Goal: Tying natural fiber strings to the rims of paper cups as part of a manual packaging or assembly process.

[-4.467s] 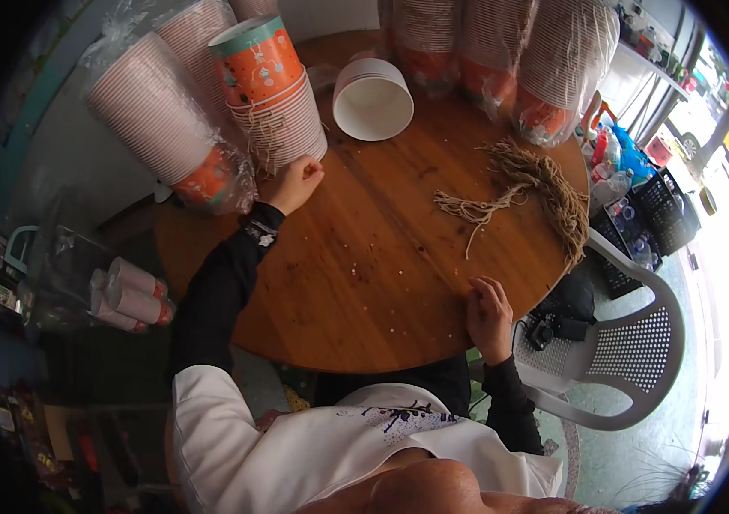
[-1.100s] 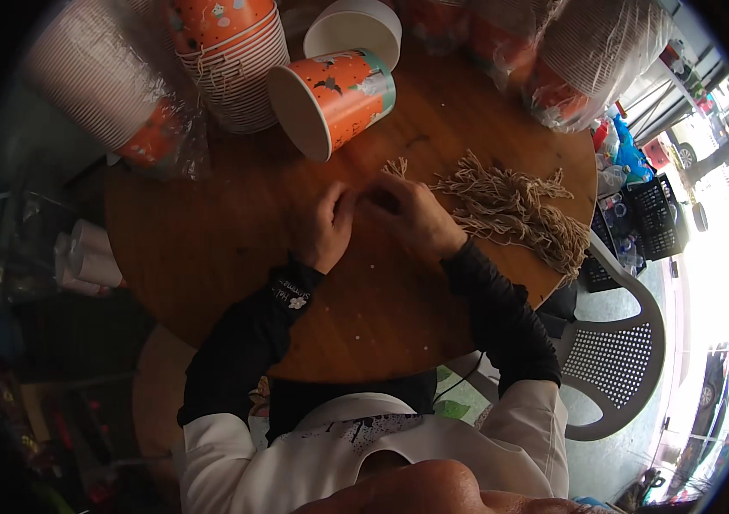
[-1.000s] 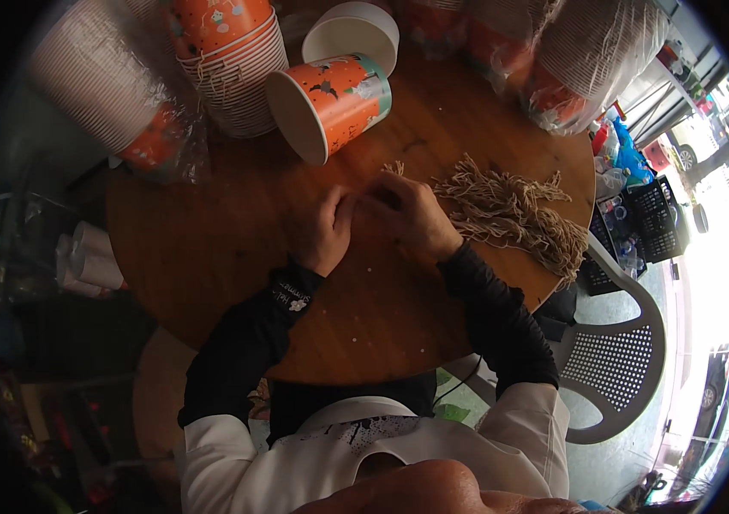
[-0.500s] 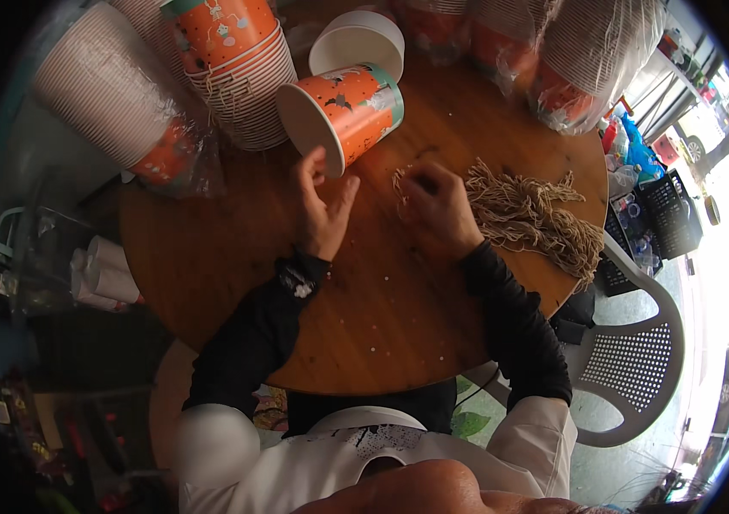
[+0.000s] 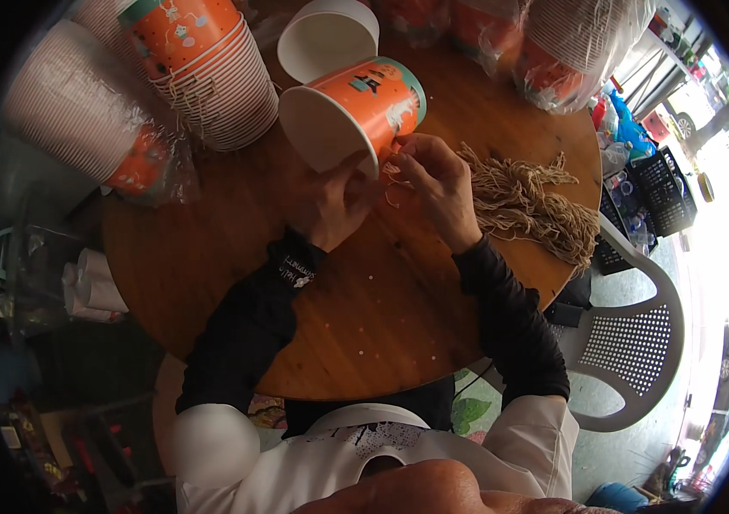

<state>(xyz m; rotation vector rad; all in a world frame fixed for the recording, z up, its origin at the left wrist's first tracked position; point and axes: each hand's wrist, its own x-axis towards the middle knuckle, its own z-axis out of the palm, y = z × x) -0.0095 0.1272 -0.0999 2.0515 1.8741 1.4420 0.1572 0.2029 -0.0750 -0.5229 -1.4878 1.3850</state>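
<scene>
An orange and green printed paper bucket point(image 5: 386, 98) lies on its side on the round wooden table, its white mouth toward me. My left hand point(image 5: 339, 206) is at the lower rim, fingers curled at the mouth's edge and partly in shadow. Against the bucket's lower right side, my right hand point(image 5: 440, 176) pinches a thin beige string, whose loose end dangles below the fingertips. A bundle of the same beige strings point(image 5: 531, 201) is spread just right of that hand. Another white-lined bucket point(image 5: 330, 38) lies behind the first one.
Nested paper buckets point(image 5: 219, 90) stand at the far left, beside a plastic-wrapped stack point(image 5: 82, 111). More wrapped stacks point(image 5: 570, 51) line the far right. A grey plastic chair point(image 5: 630, 351) and black crates point(image 5: 664, 201) are right of the table point(image 5: 373, 317).
My left hand has moved from open beside the bucket to its rim. My right hand has brought the string against the bucket's side. The bucket has turned and shifted slightly right.
</scene>
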